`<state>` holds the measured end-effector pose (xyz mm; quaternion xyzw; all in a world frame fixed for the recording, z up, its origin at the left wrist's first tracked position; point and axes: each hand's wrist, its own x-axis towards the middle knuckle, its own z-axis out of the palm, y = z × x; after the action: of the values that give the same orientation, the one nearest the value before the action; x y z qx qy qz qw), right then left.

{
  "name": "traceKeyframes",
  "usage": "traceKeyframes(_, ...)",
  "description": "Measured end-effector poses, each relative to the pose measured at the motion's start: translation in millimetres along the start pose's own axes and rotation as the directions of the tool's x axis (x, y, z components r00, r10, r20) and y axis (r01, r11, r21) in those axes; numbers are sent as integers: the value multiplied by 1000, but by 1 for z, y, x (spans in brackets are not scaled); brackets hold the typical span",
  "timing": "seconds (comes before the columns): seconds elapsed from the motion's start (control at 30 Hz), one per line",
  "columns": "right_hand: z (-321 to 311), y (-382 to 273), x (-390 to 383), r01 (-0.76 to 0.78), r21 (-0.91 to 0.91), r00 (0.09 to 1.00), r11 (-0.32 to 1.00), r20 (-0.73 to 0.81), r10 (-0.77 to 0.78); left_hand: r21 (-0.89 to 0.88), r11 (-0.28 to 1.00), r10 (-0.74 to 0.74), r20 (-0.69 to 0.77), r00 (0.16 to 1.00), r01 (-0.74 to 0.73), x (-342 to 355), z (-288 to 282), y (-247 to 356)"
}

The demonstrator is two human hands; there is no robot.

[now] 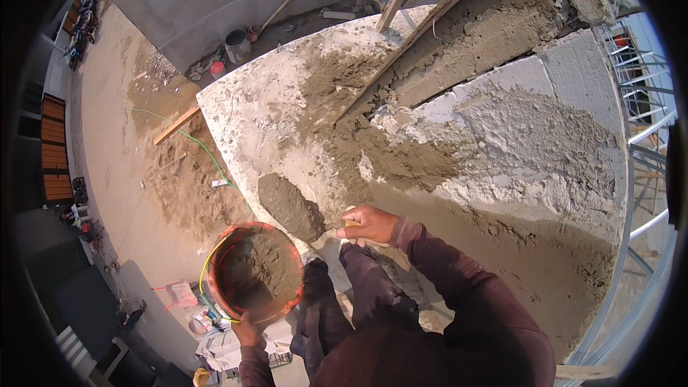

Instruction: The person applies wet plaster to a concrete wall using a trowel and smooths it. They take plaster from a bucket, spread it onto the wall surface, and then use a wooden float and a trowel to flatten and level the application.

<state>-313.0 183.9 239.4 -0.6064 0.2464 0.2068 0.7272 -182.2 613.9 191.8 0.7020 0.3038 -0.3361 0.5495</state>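
Observation:
My left hand [248, 331] grips the near rim of an orange-red bucket [297, 261]. Grey-brown wet mortar [258, 269] fills much of that bucket, and its yellow handle [203, 269] hangs over the left side. In front of my body, my right hand [369, 225] is closed around the pale handle of a trowel [350, 223]. A thick heap of mortar [289, 204] covers its blade, so the metal is mostly hidden. The blade is over the edge of a mortar-spattered slab [247, 118], to the right of the bucket's top.
A block wall [584, 72], partly coated with mortar, runs along the right. A wooden plank [423, 36] leans across the slab's far side. Beyond the slab's left edge, the ground lies far below, with a sand pile [190, 193]. Metal framing [648, 132] stands at far right.

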Motion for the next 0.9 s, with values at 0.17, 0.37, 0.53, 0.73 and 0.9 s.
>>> traceKeyframes(0.17, -92, 57, 24, -30, 324, 657, 946, -706, 263, 146, 979, 118, 139, 983, -139, 66, -50, -52)
traceKeyframes(0.37, -23, -69, -132, -33, 34, 511, 999, -858, 46, 131, 990, -59, 98, 993, 46, 34, -6, -46)
traceKeyframes(0.53, 46, -49, -159, -342, -647, 703, 681, -658, -272, 270, 940, 138, 257, 956, -208, 10, 29, -36)
traceKeyframes(0.73, 93, 14, -40, -448, -765, 813, 463, -564, -144, 258, 863, 282, 468, 838, -434, -63, 90, 21)
traceKeyframes(0.9, 125, -7, -39, -419, -700, 877, 578, -477, 59, 353, 760, 371, 454, 810, -546, -102, 122, 62)
